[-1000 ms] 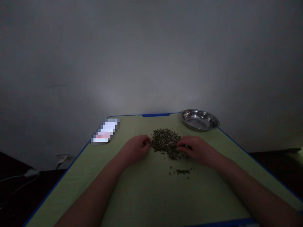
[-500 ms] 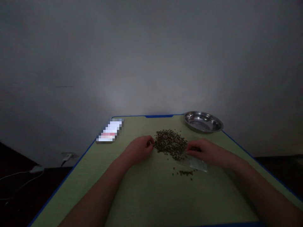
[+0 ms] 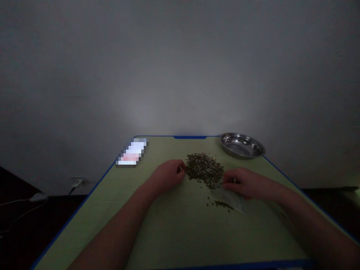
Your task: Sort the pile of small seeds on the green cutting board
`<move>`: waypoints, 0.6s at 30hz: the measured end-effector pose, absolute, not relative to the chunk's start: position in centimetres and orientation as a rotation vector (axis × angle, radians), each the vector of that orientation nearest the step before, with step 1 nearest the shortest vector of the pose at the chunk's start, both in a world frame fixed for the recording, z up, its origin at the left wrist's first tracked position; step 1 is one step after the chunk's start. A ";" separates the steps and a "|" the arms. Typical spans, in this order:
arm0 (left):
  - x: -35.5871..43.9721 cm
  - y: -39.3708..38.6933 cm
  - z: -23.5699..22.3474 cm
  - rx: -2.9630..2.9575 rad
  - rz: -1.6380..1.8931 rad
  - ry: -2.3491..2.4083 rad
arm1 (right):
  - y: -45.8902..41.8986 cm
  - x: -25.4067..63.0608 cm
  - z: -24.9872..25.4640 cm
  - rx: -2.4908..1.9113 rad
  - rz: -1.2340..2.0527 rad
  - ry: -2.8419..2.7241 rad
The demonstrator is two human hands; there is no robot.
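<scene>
A pile of small dark, seed-like grains (image 3: 204, 167) is spread on the pale green table. My left hand (image 3: 168, 175) rests at the left edge of the pile, thumb and fingers curled together; whatever may be between them is hidden. On the other side, my right hand (image 3: 244, 183) pinches the upper edge of a small clear plastic bag (image 3: 234, 200). The bag lies tilted over the table just below the pile. A short line of loose grains (image 3: 222, 204) sits along the bag's near side, partly covered by it.
A shiny metal bowl (image 3: 242, 145) stands at the back right edge of the table (image 3: 174, 232). A phone with a blurred, lit screen (image 3: 132, 152) lies at the back left. Behind the table rises a grey wall; a plug and cables (image 3: 77, 183) are at lower left.
My right hand has shifted slightly down, and the bag has spread toward me, over part of the loose grains. The left hand stays curled beside the pile.
</scene>
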State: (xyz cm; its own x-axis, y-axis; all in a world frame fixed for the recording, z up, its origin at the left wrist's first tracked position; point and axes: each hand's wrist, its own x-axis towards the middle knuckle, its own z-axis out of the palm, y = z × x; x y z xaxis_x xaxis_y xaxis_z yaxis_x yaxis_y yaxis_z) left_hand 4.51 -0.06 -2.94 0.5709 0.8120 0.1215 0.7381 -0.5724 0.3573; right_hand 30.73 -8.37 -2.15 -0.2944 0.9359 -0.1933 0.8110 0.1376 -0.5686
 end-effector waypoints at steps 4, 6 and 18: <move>4.5 -0.1 -3.0 2.536 0.407 1.271 | -8.2 29.7 -2.1 -1.636 0.720 -2.317; 4.5 -0.1 -3.0 2.534 0.411 1.277 | -8.1 29.1 -2.0 -1.595 0.667 -2.361; 4.6 0.0 -3.1 2.553 0.422 1.261 | -8.8 27.0 -2.1 -1.461 0.699 -2.444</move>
State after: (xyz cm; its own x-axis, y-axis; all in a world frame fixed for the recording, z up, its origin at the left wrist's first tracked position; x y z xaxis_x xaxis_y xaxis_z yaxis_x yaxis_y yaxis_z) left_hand 4.63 0.02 -3.13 0.5805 0.8019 0.1414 0.7256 -0.5883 0.3569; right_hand 27.05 -8.76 -2.08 -0.4871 0.8712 -0.0612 0.7718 0.3966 -0.4970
